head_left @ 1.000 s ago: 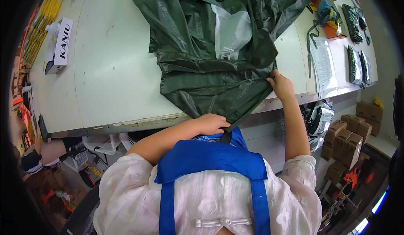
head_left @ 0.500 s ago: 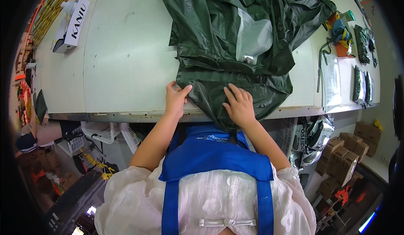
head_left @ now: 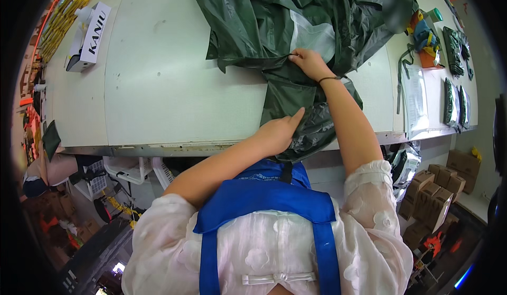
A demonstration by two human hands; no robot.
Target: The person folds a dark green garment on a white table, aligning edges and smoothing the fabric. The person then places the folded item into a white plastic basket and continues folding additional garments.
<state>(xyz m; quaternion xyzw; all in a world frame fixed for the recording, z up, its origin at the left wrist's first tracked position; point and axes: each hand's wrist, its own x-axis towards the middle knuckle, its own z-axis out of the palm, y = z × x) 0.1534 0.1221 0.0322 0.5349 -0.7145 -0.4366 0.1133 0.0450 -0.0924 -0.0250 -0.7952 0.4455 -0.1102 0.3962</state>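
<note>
A dark green waterproof garment (head_left: 253, 25), raincoat-like, lies rumpled on the table, with a pale mesh patch (head_left: 314, 37) showing in its middle. Its near part is a narrower panel (head_left: 285, 97), folded inward from the left and hanging at the table edge. My right hand (head_left: 310, 64) pinches the garment's cloth just below the mesh, thumb and fingers closed. Lower down, my left hand (head_left: 275, 135) grips the folded panel; its forefinger stretches along the cloth, while the other fingers are curled and partly hidden.
A white box (head_left: 92, 36) with a bottle stands at the far left, beside yellow strips (head_left: 68, 15). Along the right lie clear plastic sheets (head_left: 416, 99), packed green bundles (head_left: 451, 102) and an orange container (head_left: 430, 58). Cartons (head_left: 428, 194) are stacked below right. Another person's arm (head_left: 44, 163) shows at left.
My left hand has moved right, and the panel's left side is folded inward. My right hand has gone up and away to the cloth by the mesh, now pinching it.
</note>
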